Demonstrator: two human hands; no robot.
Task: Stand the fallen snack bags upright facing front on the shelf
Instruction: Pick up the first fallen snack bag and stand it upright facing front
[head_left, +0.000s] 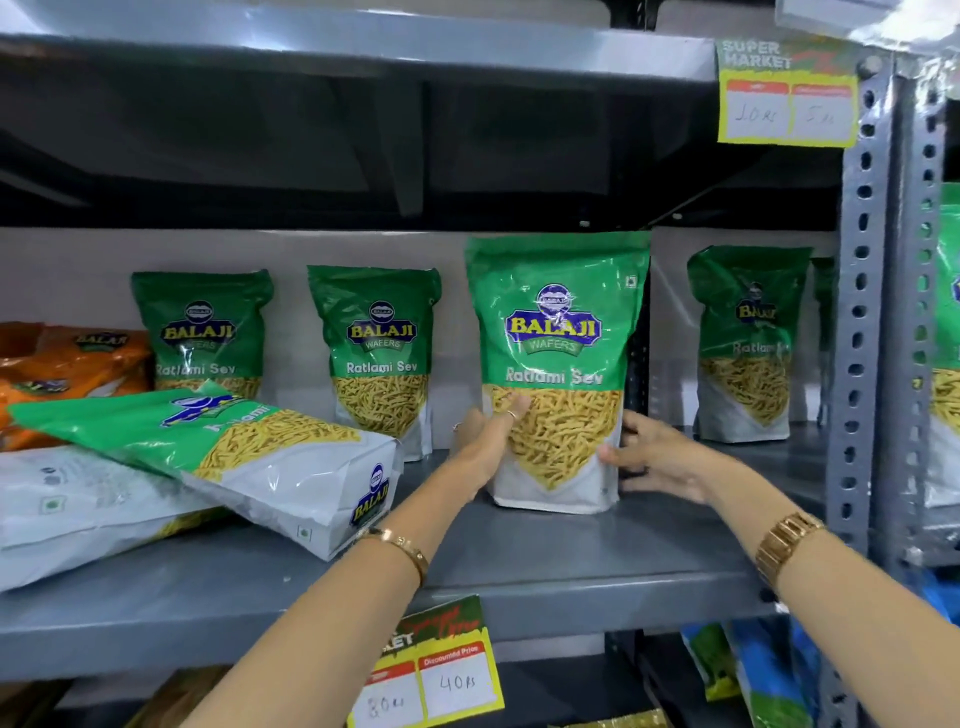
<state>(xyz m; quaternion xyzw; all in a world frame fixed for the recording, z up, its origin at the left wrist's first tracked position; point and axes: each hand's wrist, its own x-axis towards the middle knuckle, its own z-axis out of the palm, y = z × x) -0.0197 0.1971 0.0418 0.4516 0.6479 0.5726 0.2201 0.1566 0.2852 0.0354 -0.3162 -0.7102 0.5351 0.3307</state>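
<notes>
The head camera looks at a grey metal shelf (545, 566) with green snack bags on it. In the middle stands one green bag (558, 364), upright, its front with the words "Balaji Wafers" and "Ratlami Sev" turned to the camera. Both hands are on this bag. The left hand (485, 441) lies against its lower left edge, the fingers (511, 410) stretched and pressed flat on the front of the bag. The right hand (652, 457) holds the lower right edge, with the thumb in front and the other fingers behind the bag, so the bag is clamped between the two hands. Its bottom rests on the shelf board.

At the left, a fallen bag (234, 457) of the same kind lies tilted, its top pointing to the left and its white bottom toward the front. It leans on another flat bag (78, 504) that shows its white back side. Behind them lies an orange bag (62, 364).

Three more green bags stand upright at the back wall: one at the left (205, 332), one beside it (382, 353), and one at the right (748, 343) near the perforated upright post (860, 312). A yellow price label (787, 106) hangs on the upper shelf edge, and another label (431, 670) hangs below the front edge of this shelf. A gold bracelet (402, 545) is on the left wrist and a gold watch (784, 545) on the right wrist.
</notes>
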